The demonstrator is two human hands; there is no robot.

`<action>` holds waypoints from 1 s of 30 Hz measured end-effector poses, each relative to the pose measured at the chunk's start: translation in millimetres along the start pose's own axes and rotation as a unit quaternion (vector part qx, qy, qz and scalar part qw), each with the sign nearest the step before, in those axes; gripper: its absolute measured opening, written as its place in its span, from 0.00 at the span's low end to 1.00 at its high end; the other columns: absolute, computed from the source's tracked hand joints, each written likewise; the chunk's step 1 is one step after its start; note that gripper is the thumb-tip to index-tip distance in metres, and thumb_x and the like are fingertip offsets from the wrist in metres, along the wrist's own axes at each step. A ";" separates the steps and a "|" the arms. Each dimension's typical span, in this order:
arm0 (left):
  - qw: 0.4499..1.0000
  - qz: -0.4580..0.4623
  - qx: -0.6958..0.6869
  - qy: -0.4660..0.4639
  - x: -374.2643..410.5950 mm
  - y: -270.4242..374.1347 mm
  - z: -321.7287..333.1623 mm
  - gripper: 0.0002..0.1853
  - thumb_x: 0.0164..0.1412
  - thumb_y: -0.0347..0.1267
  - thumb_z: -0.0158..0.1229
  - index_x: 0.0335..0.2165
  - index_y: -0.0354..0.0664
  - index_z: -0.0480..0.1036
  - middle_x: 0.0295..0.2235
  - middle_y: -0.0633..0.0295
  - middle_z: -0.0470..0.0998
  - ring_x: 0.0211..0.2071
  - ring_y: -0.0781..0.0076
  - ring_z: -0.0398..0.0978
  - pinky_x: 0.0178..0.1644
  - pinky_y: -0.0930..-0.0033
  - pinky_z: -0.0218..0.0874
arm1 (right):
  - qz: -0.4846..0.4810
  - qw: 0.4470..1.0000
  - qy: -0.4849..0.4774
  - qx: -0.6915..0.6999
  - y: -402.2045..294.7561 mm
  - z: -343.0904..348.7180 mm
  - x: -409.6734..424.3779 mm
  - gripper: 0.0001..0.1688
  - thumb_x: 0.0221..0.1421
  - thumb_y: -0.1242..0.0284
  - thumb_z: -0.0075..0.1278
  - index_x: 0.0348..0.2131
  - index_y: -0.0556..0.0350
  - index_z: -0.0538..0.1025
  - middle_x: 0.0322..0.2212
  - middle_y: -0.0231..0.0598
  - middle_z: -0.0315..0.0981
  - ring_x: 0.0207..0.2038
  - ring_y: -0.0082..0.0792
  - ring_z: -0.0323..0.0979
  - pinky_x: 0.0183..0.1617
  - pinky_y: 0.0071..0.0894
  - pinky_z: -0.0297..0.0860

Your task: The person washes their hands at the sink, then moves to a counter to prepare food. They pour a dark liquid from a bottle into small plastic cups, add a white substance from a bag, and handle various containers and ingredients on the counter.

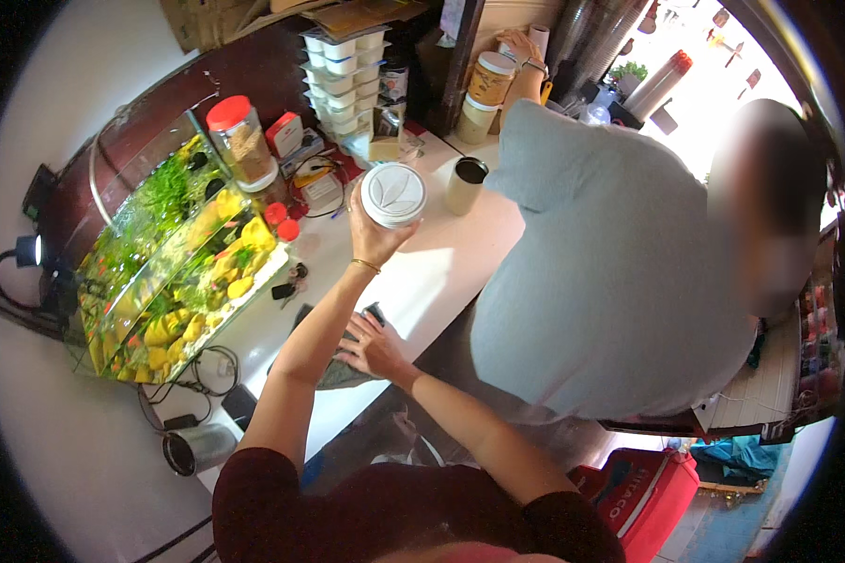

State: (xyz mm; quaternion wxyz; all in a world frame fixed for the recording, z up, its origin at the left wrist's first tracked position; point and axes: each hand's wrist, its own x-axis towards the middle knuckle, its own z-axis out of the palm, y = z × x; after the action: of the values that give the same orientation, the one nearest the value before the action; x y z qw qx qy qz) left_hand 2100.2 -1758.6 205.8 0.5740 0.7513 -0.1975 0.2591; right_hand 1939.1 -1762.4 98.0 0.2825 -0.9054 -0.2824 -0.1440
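My left hand point(379, 232) is closed around a round container with a white lid point(393, 195) that bears a leaf pattern, held over the white table point(433, 281). Lower down, my right hand point(374, 345) presses on a dark grey cloth point(341, 374) lying on the table, its fingers spread over it. A tall beige cup with a dark inside point(467, 186) stands to the right of the container. Keys point(292, 281) lie left of the cloth. Two red lids point(282, 221) lie beside the fish tank.
A planted fish tank point(176, 267) fills the left side, with a red-lidded jar point(243, 144) behind it. Stacked white cups point(343, 81) stand at the back. Another person in grey point(605, 267) is close on the right, a hand at other jars. A metal tumbler point(197, 449) lies near the lower left edge.
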 end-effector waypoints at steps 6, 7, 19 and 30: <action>0.994 -0.085 0.066 0.008 3.3 -43.3 13.1 0.57 0.32 0.44 0.70 0.54 0.32 0.46 0.52 0.43 0.54 0.56 0.50 0.48 0.58 0.57 0.43 | 0.138 0.990 0.027 0.015 -11.3 -5.5 -4.5 0.28 0.40 0.55 0.55 0.39 0.52 0.72 0.41 0.46 0.63 0.49 0.45 0.57 0.53 0.47 0.51; 0.990 -0.103 0.096 0.001 0.1 -34.4 11.4 0.57 0.33 0.45 0.69 0.55 0.32 0.45 0.53 0.42 0.53 0.56 0.49 0.47 0.58 0.57 0.41 | 0.194 0.981 -0.002 0.009 -10.9 -8.0 -5.8 0.27 0.39 0.56 0.56 0.37 0.53 0.72 0.39 0.46 0.64 0.48 0.45 0.58 0.51 0.46 0.52; 0.730 -0.316 -0.606 -0.025 -250.3 100.7 -143.9 0.28 0.58 0.56 0.36 0.49 0.52 0.60 0.46 0.65 0.65 0.49 0.70 0.62 0.54 0.64 0.52 | 0.119 0.930 -0.016 0.347 -119.5 -136.8 -23.6 0.20 0.39 0.70 0.52 0.35 0.62 0.71 0.30 0.49 0.70 0.34 0.49 0.69 0.42 0.38 0.64; 0.709 -0.528 -0.467 0.013 -334.0 207.6 -121.1 0.21 0.59 0.44 0.45 0.46 0.44 0.64 0.43 0.63 0.69 0.44 0.69 0.66 0.48 0.68 0.58 | 0.373 0.389 0.155 0.828 -169.0 -85.2 -162.2 0.25 0.59 0.61 0.36 0.47 0.63 0.64 0.45 0.39 0.63 0.49 0.29 0.60 0.53 0.25 0.54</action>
State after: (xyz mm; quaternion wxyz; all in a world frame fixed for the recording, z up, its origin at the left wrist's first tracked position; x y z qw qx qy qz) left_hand 1694.0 -1696.6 183.0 0.8975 0.3652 0.1432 -0.2017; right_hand 1700.7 -1767.6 170.6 0.9568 -0.2019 0.1527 0.1428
